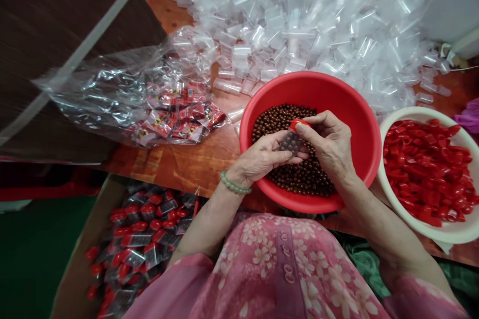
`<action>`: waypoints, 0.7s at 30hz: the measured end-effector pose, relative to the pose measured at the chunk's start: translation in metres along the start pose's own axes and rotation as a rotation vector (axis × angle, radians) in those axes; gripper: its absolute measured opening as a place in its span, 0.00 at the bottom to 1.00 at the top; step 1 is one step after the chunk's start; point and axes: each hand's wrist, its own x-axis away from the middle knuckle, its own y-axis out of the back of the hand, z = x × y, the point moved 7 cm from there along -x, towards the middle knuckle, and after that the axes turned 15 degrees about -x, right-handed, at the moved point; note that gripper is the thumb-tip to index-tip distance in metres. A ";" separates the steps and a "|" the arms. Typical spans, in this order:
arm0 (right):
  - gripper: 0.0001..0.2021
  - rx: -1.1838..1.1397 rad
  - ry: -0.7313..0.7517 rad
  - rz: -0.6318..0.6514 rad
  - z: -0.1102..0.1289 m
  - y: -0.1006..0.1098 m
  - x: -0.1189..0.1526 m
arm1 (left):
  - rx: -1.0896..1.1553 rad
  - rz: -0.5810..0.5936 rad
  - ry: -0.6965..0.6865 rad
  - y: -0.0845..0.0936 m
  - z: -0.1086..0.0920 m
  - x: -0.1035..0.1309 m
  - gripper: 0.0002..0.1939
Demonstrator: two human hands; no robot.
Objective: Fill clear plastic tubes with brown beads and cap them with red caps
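Over the red basin (pixel 361 109), my left hand (pixel 262 157) is closed around a small clear plastic container (pixel 290 143) with dark round beads inside. My right hand (pixel 331 142) pinches a red cap (pixel 299 123) at the container's upper end. How firmly the cap sits cannot be made out under the thumb. Below both hands, brown beads (pixel 299 184) cover the left part of the basin's floor. A green bead bracelet (pixel 235 184) circles my left wrist.
A cream bowl (pixel 387 179) of red caps (pixel 426 169) stands at right. Clear containers (pixel 299 20) are heaped behind the basin. At left lies a plastic bag (pixel 123 84) with red packets (pixel 187 114). A carton (pixel 77 259) below holds capped containers (pixel 138 234).
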 end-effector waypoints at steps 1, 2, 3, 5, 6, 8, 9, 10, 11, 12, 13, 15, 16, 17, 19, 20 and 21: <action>0.11 0.009 -0.004 0.009 -0.001 0.000 0.000 | -0.010 -0.009 -0.007 0.000 0.001 -0.001 0.25; 0.10 0.022 -0.003 0.020 -0.001 -0.001 0.000 | -0.026 -0.021 -0.015 0.001 0.001 -0.001 0.25; 0.10 0.039 0.006 0.033 -0.001 -0.001 0.000 | -0.048 -0.034 -0.025 0.002 0.001 -0.002 0.24; 0.09 0.089 0.045 0.064 -0.001 -0.001 0.000 | -0.106 -0.063 -0.044 0.002 0.001 -0.002 0.22; 0.08 0.120 0.072 0.080 0.000 -0.001 0.001 | -0.138 -0.076 -0.050 0.002 0.000 -0.002 0.22; 0.07 0.183 0.130 0.121 0.002 -0.001 0.002 | -0.202 -0.097 -0.060 0.001 -0.003 0.000 0.19; 0.07 0.217 0.157 0.145 0.003 -0.001 0.004 | -0.235 -0.106 -0.064 0.000 -0.004 0.001 0.18; 0.06 0.256 0.189 0.171 0.004 -0.002 0.005 | -0.269 -0.116 -0.073 0.000 -0.006 0.002 0.18; 0.06 0.304 0.231 0.198 0.006 -0.003 0.008 | -0.304 -0.127 -0.083 -0.001 -0.008 0.003 0.17; 0.07 0.363 0.282 0.226 0.009 -0.005 0.010 | -0.338 -0.138 -0.093 -0.001 -0.010 0.003 0.16; 0.07 0.427 0.338 0.255 0.012 -0.007 0.012 | -0.371 -0.146 -0.103 -0.001 -0.011 0.003 0.15; 0.10 0.548 0.452 0.311 0.017 -0.011 0.017 | -0.435 -0.154 -0.110 -0.001 -0.013 0.004 0.13; 0.12 0.593 0.505 0.339 0.019 -0.012 0.019 | -0.463 -0.152 -0.109 -0.001 -0.013 0.004 0.12; 0.13 0.627 0.547 0.365 0.020 -0.014 0.021 | -0.490 -0.152 -0.111 0.000 -0.013 0.004 0.11; 0.17 0.670 0.610 0.415 0.021 -0.016 0.025 | -0.525 -0.160 -0.130 0.001 -0.015 0.005 0.11; 0.21 0.690 0.629 0.442 0.021 -0.018 0.026 | -0.517 -0.157 -0.135 0.001 -0.016 0.005 0.11; 0.26 0.711 0.642 0.468 0.020 -0.020 0.028 | -0.488 -0.146 -0.132 0.001 -0.015 0.005 0.11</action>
